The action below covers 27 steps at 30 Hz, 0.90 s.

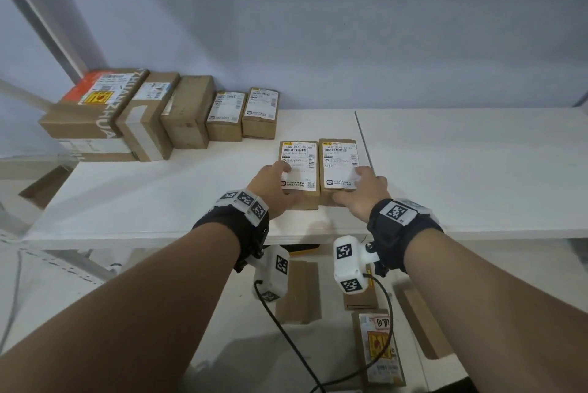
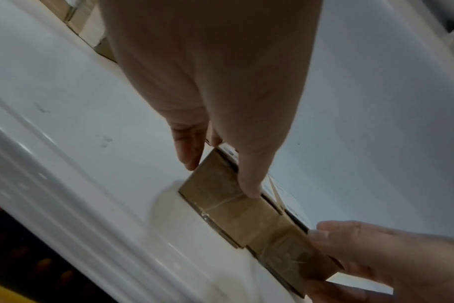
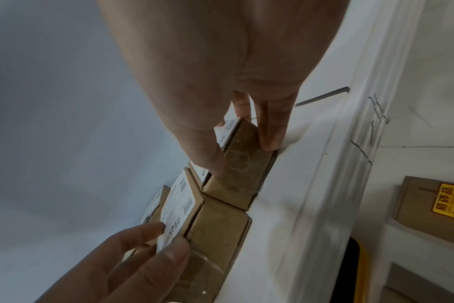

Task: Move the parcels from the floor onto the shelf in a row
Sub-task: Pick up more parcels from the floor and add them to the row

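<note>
— Parcels are seen on the white shelf point(image 1: 445, 170). Where are they?

— Five cardboard parcels point(image 1: 178, 112) are lined up in a row at the back left, by the wall. Two small labelled boxes are set side by side, touching, nearer the front edge.

— How are the two small boxes held?

— The left box point(image 1: 299, 166) is gripped by the left hand point(image 1: 275, 189). Fingers are laid over its label and the thumb is pressed on its near end. The right box point(image 1: 339, 163) is gripped the same way by the right hand point(image 1: 366, 189). Both boxes are rested on the shelf.

— Is the same shown from the wrists?

— Yes. In the left wrist view the left box point(image 2: 215, 184) is pinched between thumb and fingers. In the right wrist view the right box point(image 3: 241, 160) is held the same way, with fingers down its far side.

— What is seen lower down?

— More parcels point(image 1: 378, 351) are left on the floor, under the shelf edge. One has a yellow sticker on it.
</note>
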### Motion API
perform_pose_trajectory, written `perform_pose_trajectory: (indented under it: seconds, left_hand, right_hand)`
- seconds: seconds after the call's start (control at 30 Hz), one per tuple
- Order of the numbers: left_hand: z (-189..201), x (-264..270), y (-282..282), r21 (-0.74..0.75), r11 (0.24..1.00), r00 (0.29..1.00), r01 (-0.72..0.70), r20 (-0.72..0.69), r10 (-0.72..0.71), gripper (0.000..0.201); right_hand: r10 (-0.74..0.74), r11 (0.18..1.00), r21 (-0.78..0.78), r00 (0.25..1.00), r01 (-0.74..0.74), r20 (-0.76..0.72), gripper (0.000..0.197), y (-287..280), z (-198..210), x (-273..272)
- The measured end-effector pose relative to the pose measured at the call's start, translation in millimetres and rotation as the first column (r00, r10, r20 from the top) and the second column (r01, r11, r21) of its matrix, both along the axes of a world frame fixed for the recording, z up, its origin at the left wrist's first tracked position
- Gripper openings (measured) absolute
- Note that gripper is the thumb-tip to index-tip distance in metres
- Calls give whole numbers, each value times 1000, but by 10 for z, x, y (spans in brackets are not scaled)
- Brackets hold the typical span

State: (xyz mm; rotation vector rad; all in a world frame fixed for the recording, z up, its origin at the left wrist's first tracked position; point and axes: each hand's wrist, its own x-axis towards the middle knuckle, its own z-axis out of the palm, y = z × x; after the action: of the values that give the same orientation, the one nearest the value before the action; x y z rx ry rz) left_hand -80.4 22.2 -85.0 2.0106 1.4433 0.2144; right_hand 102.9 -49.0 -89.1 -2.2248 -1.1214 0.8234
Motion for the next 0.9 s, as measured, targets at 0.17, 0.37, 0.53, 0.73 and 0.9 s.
perform_pose_trajectory:
  seconds: [0.17,0.37,0.53,0.73,0.9]
  left_hand:
    - [13,59,113,55,995,997,-78,22,77,43]
    - [30,361,456,50,990,989,-132,79,127,38]
    - [102,532,783,77,992,995,-97,26,95,41]
    - [119,629,1055,187,981,980,51,-201,-13,39]
    - [63,690,1195,204,961,924,188,-368,-103,35]
  right_hand:
    - [-101,995,-4,988,101,-118,54,150,-17,57]
    - [-139,990,14,980,142,-143,42,582,-44,262]
    - [-138,984,84,968,158,-209,45,1006,-65,448]
    - [-102,986,107,970,128,-220,25,1362,-32,534]
    - [-81,988,109,967,110,-243,24,1577,-27,533]
